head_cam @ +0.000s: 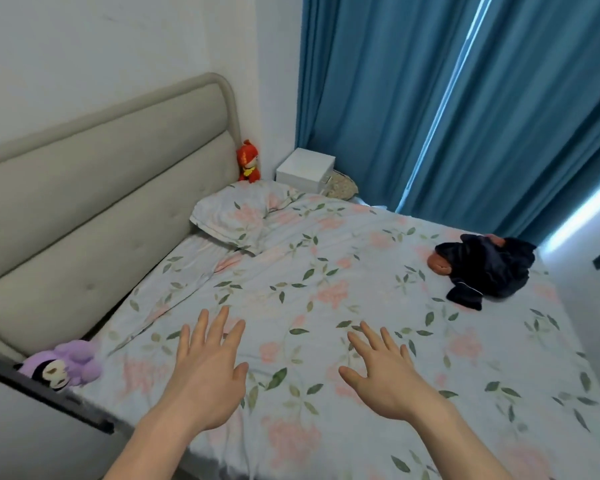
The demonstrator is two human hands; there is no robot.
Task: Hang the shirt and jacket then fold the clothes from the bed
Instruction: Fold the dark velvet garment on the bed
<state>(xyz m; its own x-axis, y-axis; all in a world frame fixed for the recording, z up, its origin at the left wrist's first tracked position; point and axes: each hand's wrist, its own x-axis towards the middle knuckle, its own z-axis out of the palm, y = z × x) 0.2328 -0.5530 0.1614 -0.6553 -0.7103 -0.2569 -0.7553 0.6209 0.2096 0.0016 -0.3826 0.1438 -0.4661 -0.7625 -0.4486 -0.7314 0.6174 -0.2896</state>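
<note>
A crumpled heap of dark navy clothes [489,268] lies on the far right side of the bed [326,271], with an orange-red piece [439,264] showing at its left edge. The bed has a pale floral sheet. My left hand [208,368] and my right hand [385,375] stretch out over the near part of the sheet, palms down, fingers spread and straight, holding nothing. Both hands are well short of the heap, which is up and to the right of my right hand.
A floral pillow [236,220] lies at the head of the bed by the grey padded headboard [101,202]. A red doll [248,162] and a white box [305,169] sit in the corner. A purple plush toy [63,367] lies at the left. Blue curtains [430,98] hang behind.
</note>
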